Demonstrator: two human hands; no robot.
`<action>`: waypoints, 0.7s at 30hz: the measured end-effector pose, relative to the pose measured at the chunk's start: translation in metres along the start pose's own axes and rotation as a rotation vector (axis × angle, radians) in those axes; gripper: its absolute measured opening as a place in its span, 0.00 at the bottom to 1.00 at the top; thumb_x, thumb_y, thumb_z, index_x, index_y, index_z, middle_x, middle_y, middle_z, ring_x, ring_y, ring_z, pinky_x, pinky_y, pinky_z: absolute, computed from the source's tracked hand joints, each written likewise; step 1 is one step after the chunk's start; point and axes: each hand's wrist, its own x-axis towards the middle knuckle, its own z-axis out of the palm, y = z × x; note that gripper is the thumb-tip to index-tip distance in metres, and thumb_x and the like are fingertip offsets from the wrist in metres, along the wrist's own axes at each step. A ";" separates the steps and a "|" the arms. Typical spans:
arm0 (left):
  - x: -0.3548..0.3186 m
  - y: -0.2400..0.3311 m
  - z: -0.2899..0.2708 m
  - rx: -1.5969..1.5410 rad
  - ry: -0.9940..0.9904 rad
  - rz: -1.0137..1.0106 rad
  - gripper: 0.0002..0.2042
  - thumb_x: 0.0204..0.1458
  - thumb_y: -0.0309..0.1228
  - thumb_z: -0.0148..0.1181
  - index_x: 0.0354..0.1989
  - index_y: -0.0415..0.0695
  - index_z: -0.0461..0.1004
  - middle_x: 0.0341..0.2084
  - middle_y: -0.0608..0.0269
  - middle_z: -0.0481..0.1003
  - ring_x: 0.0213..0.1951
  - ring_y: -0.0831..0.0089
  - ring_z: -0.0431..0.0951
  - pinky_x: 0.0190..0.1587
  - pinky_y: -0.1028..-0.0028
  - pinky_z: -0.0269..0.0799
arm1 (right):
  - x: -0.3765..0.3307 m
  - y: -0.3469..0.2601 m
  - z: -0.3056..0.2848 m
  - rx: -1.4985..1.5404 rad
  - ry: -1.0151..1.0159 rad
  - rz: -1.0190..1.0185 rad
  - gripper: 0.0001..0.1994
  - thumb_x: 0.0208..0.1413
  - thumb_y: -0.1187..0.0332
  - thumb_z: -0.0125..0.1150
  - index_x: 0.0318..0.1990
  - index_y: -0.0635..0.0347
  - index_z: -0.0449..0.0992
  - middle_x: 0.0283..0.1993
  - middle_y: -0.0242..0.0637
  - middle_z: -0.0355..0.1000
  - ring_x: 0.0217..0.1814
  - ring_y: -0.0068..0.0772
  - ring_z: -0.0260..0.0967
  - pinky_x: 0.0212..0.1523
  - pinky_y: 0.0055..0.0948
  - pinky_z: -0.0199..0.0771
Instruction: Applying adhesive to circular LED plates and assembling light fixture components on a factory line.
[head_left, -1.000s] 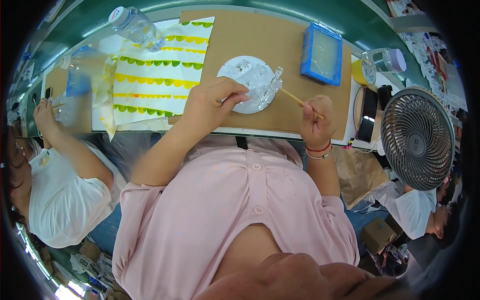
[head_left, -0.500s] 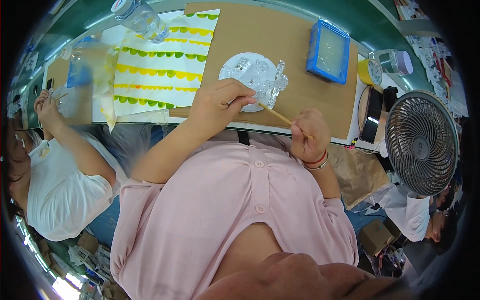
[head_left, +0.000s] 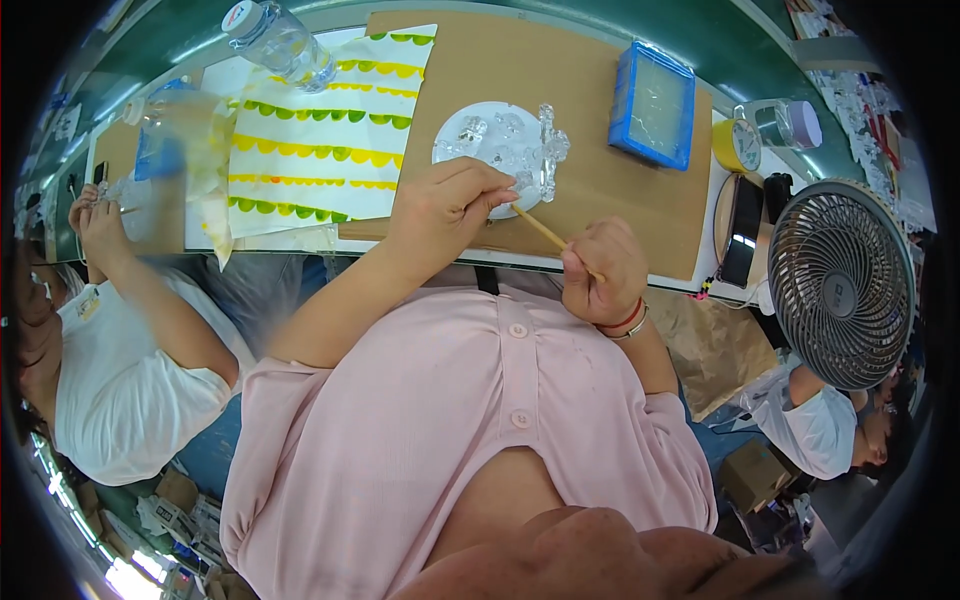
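My right hand is closed around a thin wooden stick, which slants up to the left. The stick's tip meets the pinched fingertips of my left hand. Just beyond those fingertips a clear, knobbly plastic piece stands out to the right; my left hand appears to pinch it, though the grip point is partly hidden. Behind lies a round white dish holding several small clear pieces. The dish rests on a brown board.
A blue tray lies at the board's right, with yellow tape, a lidded jar, a phone and a fan beyond. Patterned paper and a bottle lie left. People sit on both sides.
The clear piece has turned more upright beside the dish. My right hand and the stick have shifted slightly left and down; my left hand stays nearly in place.
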 end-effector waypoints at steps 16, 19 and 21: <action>0.001 0.003 -0.003 -0.006 -0.072 -0.115 0.07 0.45 0.23 0.66 0.33 0.42 0.78 0.29 0.63 0.78 0.29 0.72 0.78 0.29 0.76 0.72 | 0.005 0.033 -0.008 -0.061 0.161 0.055 0.05 0.51 0.78 0.59 0.31 0.60 0.69 0.23 0.38 0.66 0.22 0.40 0.63 0.25 0.33 0.62; 0.002 0.005 -0.004 0.018 -0.067 -0.132 0.07 0.46 0.24 0.66 0.34 0.42 0.78 0.29 0.62 0.78 0.28 0.72 0.78 0.29 0.76 0.72 | 0.001 0.017 -0.011 -0.080 0.106 0.022 0.05 0.50 0.78 0.60 0.31 0.60 0.70 0.23 0.39 0.65 0.22 0.40 0.63 0.25 0.34 0.62; 0.002 0.006 -0.003 0.035 -0.073 -0.134 0.07 0.47 0.24 0.66 0.34 0.42 0.78 0.29 0.62 0.78 0.28 0.71 0.78 0.29 0.76 0.72 | -0.002 0.008 -0.009 -0.014 0.046 0.032 0.06 0.48 0.79 0.60 0.30 0.60 0.69 0.23 0.39 0.65 0.22 0.41 0.63 0.25 0.35 0.63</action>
